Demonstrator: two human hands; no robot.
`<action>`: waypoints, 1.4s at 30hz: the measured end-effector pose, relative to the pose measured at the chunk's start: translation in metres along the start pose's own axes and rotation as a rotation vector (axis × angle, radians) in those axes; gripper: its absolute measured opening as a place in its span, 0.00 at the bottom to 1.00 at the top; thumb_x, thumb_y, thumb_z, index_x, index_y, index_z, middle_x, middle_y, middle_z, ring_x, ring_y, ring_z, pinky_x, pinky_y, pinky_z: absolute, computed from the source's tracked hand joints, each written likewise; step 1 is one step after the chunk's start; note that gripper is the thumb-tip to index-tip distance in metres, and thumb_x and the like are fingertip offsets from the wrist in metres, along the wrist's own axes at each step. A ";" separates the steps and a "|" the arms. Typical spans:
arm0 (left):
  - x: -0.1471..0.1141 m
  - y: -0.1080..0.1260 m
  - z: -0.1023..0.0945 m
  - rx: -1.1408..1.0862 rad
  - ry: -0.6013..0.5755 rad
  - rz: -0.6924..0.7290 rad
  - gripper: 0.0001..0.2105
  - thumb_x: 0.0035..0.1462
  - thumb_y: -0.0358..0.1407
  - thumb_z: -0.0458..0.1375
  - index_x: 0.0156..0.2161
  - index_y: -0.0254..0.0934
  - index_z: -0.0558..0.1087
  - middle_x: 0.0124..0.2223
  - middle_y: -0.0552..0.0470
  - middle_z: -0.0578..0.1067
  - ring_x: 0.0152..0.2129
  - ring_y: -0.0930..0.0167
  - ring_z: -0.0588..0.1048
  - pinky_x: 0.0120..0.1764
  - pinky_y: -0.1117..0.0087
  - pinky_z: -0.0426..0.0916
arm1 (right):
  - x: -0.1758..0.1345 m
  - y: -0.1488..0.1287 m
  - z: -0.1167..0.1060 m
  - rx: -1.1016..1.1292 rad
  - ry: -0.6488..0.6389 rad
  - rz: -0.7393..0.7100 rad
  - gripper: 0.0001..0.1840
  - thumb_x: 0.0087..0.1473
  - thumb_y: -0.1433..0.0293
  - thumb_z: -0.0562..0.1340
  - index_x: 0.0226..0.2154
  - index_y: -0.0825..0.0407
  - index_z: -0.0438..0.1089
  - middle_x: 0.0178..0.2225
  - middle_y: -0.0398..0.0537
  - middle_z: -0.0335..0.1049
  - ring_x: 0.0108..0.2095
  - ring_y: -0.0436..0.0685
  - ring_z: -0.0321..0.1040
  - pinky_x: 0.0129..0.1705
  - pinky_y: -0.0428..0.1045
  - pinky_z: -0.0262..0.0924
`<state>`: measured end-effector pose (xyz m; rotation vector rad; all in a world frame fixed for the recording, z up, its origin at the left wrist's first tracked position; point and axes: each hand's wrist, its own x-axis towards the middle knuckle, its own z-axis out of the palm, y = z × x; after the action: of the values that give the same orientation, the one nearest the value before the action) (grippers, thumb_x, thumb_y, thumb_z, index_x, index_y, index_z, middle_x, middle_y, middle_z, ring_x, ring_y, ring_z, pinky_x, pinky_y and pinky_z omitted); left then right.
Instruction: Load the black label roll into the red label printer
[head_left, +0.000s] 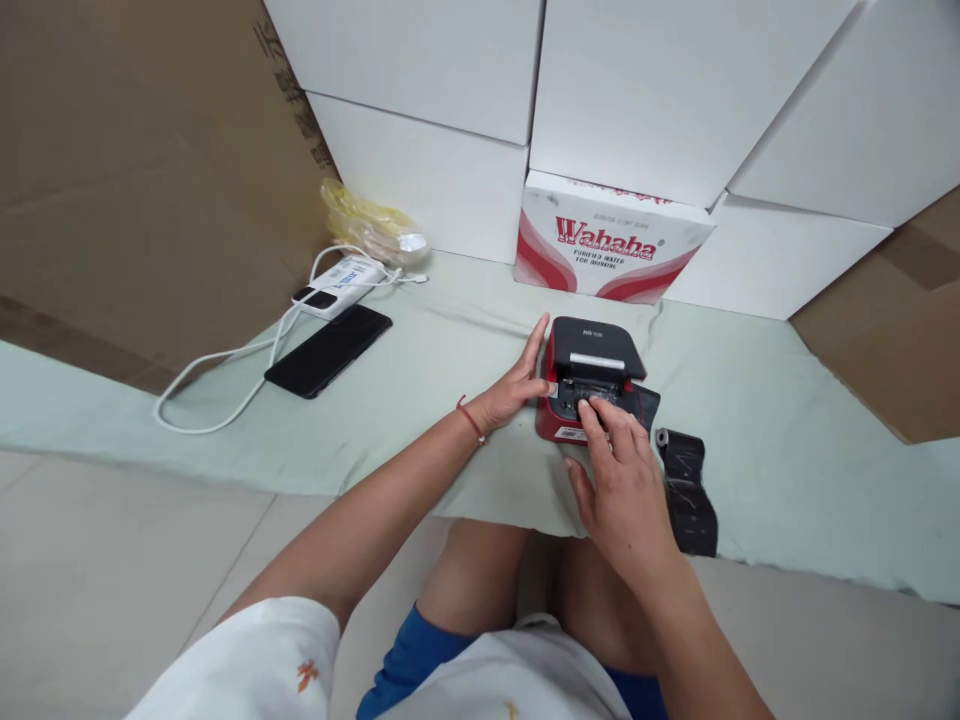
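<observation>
A red and black label printer (550,428) sits on the cloth in front of me, with its black upper part tilted back and its inside showing. My left hand (517,388) lies against the printer's left side, fingers stretched and the thumb apart on its near left corner. My right hand (622,480) reaches over the front, fingertips touching the dark parts inside and the thumb spread away. A black strip (646,404) sticks out at the printer's right side. Beside it a roll of black ribbon film (684,480) lies partly unwound, hanging toward the near edge.
A black phone (330,350) lies at left near a white power strip (346,284) with a looping white cable (217,357). Behind stand a Wahaha box (607,245), a crumpled yellow plastic bag (367,222) and white boxes (420,170). Cardboard boxes (150,180) flank both sides.
</observation>
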<state>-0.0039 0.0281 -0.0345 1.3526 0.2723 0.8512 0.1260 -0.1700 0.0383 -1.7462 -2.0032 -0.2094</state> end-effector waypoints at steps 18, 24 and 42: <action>0.003 0.007 -0.002 0.108 0.014 -0.024 0.50 0.52 0.38 0.63 0.78 0.49 0.47 0.81 0.49 0.49 0.76 0.49 0.53 0.76 0.44 0.46 | 0.142 0.046 -0.028 -0.327 -0.597 0.188 0.20 0.68 0.67 0.58 0.58 0.45 0.77 0.54 0.53 0.81 0.49 0.66 0.78 0.44 0.55 0.67; 0.005 0.012 -0.003 0.136 0.009 -0.050 0.50 0.51 0.39 0.63 0.77 0.47 0.49 0.80 0.47 0.50 0.75 0.48 0.54 0.75 0.43 0.49 | 0.175 0.042 0.005 -0.420 -0.783 0.169 0.23 0.58 0.71 0.68 0.56 0.51 0.79 0.50 0.62 0.82 0.48 0.71 0.79 0.41 0.54 0.66; 0.005 0.014 0.003 -0.009 0.035 -0.064 0.48 0.50 0.36 0.62 0.76 0.50 0.50 0.74 0.45 0.63 0.64 0.53 0.69 0.67 0.44 0.62 | 0.060 0.122 -0.088 0.203 -0.816 0.350 0.25 0.61 0.51 0.63 0.52 0.48 0.80 0.47 0.51 0.84 0.43 0.64 0.80 0.46 0.55 0.74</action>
<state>-0.0038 0.0286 -0.0189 1.3153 0.3372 0.8223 0.2604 -0.1307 0.1188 -2.2069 -2.0384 0.9230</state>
